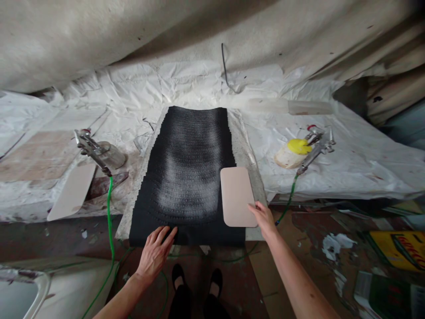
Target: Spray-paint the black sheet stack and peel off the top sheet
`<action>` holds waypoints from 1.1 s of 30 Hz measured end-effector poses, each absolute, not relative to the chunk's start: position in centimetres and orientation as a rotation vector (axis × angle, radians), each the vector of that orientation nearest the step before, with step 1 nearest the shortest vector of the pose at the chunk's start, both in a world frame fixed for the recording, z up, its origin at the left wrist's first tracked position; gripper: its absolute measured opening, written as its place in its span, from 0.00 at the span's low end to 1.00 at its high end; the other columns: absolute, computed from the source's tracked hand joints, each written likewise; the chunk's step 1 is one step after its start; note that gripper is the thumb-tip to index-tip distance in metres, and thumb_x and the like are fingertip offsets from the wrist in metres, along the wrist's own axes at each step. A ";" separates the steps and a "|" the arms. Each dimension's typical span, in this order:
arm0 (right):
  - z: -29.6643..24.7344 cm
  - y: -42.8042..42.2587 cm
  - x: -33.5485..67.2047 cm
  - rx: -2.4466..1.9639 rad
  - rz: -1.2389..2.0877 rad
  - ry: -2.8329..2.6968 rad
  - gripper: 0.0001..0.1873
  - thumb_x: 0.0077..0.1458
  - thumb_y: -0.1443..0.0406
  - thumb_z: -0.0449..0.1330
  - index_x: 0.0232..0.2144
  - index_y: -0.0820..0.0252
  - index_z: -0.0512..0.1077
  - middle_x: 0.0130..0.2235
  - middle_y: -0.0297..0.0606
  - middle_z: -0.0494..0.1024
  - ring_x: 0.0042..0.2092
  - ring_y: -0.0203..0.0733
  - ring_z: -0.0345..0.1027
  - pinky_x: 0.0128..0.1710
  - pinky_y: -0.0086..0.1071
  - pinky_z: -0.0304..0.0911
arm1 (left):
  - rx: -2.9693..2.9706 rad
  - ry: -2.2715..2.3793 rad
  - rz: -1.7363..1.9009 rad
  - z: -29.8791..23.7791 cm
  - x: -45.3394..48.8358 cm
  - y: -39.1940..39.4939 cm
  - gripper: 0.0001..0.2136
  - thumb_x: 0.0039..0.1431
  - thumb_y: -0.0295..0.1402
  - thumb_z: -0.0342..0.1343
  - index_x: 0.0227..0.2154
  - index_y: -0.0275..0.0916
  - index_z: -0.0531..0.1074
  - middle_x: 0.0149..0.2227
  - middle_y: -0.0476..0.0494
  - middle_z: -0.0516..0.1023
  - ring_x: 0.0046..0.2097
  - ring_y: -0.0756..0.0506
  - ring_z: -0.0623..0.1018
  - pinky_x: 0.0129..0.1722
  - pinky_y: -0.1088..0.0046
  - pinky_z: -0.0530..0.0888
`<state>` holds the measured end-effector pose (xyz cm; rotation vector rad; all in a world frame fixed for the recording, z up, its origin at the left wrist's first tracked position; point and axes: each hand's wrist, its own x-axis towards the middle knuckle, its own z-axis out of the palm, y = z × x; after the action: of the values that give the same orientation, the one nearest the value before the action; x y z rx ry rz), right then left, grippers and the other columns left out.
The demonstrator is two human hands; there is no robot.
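A long black sheet with rows of small raised marks and a whitish haze down its middle lies on a pale board. At its near left part, my left hand rests with fingers stretched out on the black surface. My right hand grips the right edge of a flat beige rounded panel, thumb on top and the other fingers partly hidden. This panel is over the sheet's near right side; whether it touches the sheet I cannot tell.
Spray guns with cups stand left and right, the right one with a yellow cover. Green hoses hang from both. Another beige panel lies left. Crumpled white sheeting covers the bench. A yellow container is at lower right.
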<state>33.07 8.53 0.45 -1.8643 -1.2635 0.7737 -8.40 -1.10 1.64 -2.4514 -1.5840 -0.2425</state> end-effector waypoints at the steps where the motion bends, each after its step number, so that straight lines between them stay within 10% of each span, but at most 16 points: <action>1: 0.4 8.9 33.8 -1.808 0.801 -1.224 0.22 0.49 0.46 0.53 0.30 0.58 0.69 0.30 0.38 0.77 0.34 0.46 0.72 0.31 0.34 0.65 | -2.453 -1.583 -0.233 1.6 -8.5 -1.1 0.20 0.65 0.30 0.50 0.59 0.46 0.65 0.52 0.41 0.71 0.54 0.40 0.69 0.50 0.63 0.70; 13: 1.9 13.0 40.4 -1.819 0.379 -1.276 0.26 0.52 0.53 0.57 0.47 0.67 0.66 0.47 0.57 0.70 0.51 0.59 0.61 0.50 0.52 0.57 | -2.433 -1.574 -0.252 1.2 -8.4 -1.1 0.20 0.65 0.31 0.50 0.59 0.47 0.65 0.52 0.40 0.72 0.54 0.40 0.69 0.50 0.64 0.69; 18: 2.8 9.2 33.6 -1.544 0.501 -1.951 0.14 0.56 0.62 0.59 0.46 0.52 0.68 0.43 0.36 0.74 0.45 0.44 0.67 0.46 0.36 0.62 | -2.423 -1.592 -0.246 1.2 -8.4 -1.2 0.20 0.64 0.30 0.51 0.58 0.46 0.66 0.52 0.40 0.72 0.54 0.39 0.69 0.50 0.63 0.69; 33: 2.5 9.1 29.4 -1.624 0.449 -2.317 0.09 0.50 0.65 0.68 0.28 0.54 0.69 0.34 0.31 0.72 0.40 0.43 0.67 0.36 0.34 0.54 | -2.442 -1.639 -0.270 1.4 -8.4 -1.2 0.20 0.65 0.31 0.50 0.59 0.47 0.66 0.53 0.40 0.71 0.55 0.40 0.68 0.51 0.62 0.68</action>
<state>29.44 9.07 2.48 -1.6239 -2.3174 0.4490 -8.39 -1.22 1.45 -2.4421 -1.6392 -0.2696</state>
